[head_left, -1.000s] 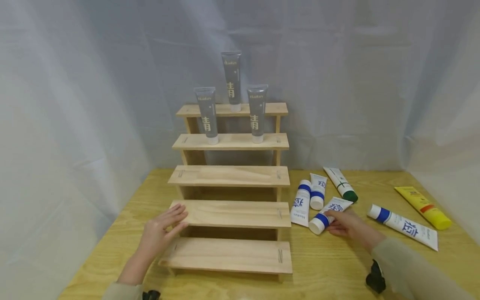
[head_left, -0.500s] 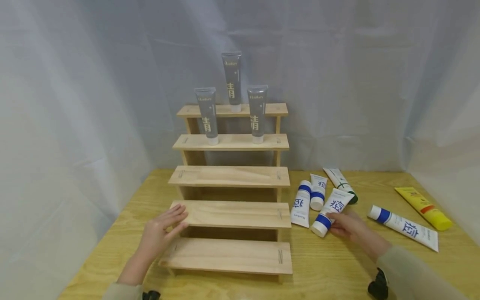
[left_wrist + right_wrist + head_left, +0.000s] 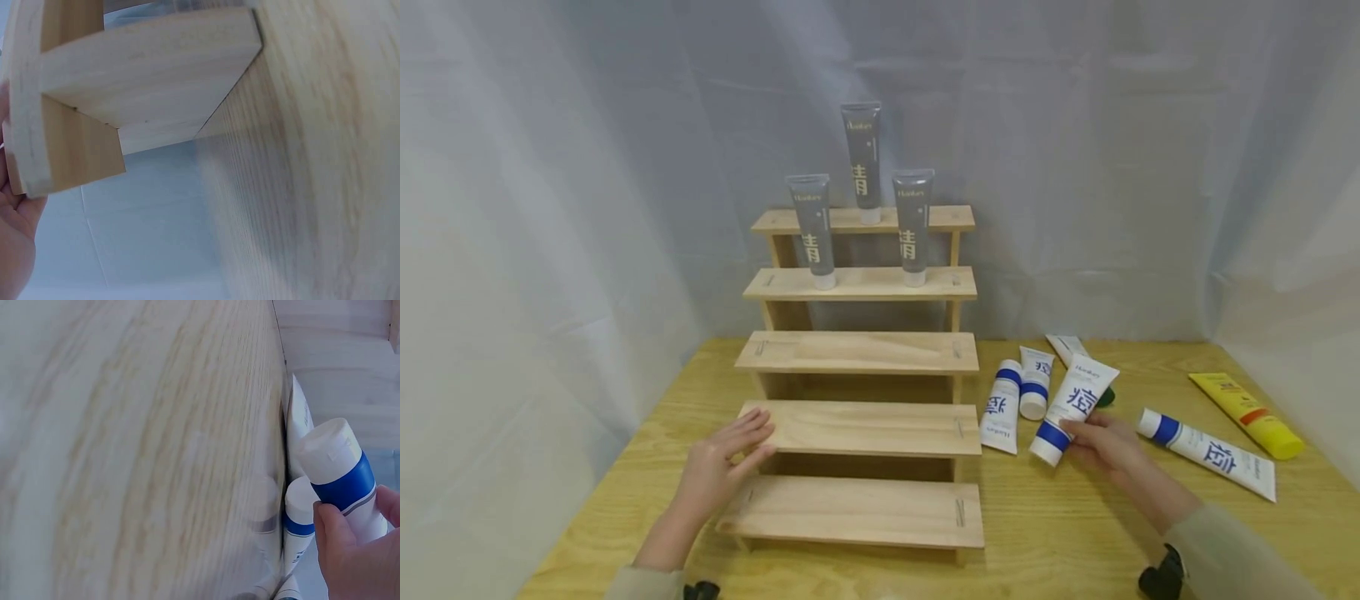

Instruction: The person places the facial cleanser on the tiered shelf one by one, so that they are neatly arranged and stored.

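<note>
My right hand [image 3: 1105,446] pinches a white tube with a blue band [image 3: 1075,404] between thumb and fingers. Held at a tilt, the tube has its white cap low and its flat end up, above the table; the right wrist view shows the cap [image 3: 328,453] close up. My left hand [image 3: 726,458] rests on the left end of a stepped wooden rack [image 3: 865,427], fingers over the second step from the bottom. Its thumb lies by that step's front edge. In the left wrist view, part of the left hand [image 3: 15,231] shows beside the board end [image 3: 28,125].
Three grey tubes stand on the rack: one [image 3: 862,162] on the top step, two [image 3: 913,229] one step lower. Right of the rack lie two white-and-blue tubes [image 3: 1002,408] and a partly covered green-capped tube [image 3: 1063,346]. Farther right lie another blue-banded tube [image 3: 1210,454] and a yellow tube [image 3: 1247,412].
My right hand has lifted the blue-banded tube off the table and moved it slightly right, turning its flat end upward. The left hand stays on the rack.
</note>
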A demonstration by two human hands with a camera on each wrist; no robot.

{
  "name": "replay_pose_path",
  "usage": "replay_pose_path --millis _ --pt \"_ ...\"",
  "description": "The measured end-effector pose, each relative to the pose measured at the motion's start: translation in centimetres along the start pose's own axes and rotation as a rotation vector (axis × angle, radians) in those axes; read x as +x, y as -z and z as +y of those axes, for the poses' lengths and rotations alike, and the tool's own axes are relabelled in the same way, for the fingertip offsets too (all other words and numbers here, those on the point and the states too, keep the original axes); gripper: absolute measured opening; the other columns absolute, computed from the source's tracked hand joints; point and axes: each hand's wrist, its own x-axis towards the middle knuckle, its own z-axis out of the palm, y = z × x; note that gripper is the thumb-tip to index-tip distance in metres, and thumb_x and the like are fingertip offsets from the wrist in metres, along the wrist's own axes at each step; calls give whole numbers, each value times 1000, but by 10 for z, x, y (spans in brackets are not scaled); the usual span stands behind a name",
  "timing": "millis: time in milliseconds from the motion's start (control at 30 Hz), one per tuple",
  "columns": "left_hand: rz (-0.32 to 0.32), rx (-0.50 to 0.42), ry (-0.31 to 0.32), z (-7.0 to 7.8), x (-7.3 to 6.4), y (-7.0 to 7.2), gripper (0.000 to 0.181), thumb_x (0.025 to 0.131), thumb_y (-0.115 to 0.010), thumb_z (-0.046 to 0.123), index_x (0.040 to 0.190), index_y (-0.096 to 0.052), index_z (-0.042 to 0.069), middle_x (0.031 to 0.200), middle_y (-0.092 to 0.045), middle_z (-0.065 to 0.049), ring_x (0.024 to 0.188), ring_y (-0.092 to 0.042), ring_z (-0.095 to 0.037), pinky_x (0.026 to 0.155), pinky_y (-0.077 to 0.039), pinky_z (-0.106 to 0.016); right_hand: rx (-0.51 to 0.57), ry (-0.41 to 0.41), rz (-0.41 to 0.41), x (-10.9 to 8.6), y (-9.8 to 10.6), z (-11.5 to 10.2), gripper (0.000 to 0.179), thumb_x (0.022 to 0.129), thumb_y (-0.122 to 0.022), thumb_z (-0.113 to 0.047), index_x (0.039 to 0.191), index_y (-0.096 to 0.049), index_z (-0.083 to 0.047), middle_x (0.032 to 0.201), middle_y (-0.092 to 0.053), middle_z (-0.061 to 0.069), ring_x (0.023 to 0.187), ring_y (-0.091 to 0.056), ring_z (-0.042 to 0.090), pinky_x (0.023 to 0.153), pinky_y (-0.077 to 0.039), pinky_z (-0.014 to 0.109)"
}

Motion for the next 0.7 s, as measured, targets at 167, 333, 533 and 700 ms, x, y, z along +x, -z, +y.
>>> replay_pose_path --millis 167,333,533,700 --pt "4 0 -10 -1 0 0 28 65 -75 11 90 -69 0 102 -63 -14 96 -59 -26 91 -34 -11 -53 13 21 -5 0 -5 82 81 -66 -21 132 -14 15 130 -29 31 83 -55 8 86 -47 33" --pt "3 -4 -13 -1 0 0 28 66 -74 13 90 -68 0 102 -63 -14 96 -59 -26 91 -34 -11 -69 45 13 -12 1 -14 83 80 -66 -26 133 -15 13 130 -31 30 84 -55 5 91 -44 34" --pt "1 2 -11 -2 -1 -1 28 67 -74 14 90 -68 0 103 -62 -14 97 -59 -26 91 -34 -11 -11 75 -13 -22 1 -26 85 78 -69 -26 134 -16 10 115 -46 16 82 -56 3 92 -43 33" --pt "4 1 -6 -2 -1 0 28 66 -74 14 90 -68 0 102 -63 -14 97 -59 -26 92 -33 -11 38 120 -57 -28 -2 -36 83 81 -67 -20 135 -11 10 109 -46 8 84 -56 3 87 -46 27"
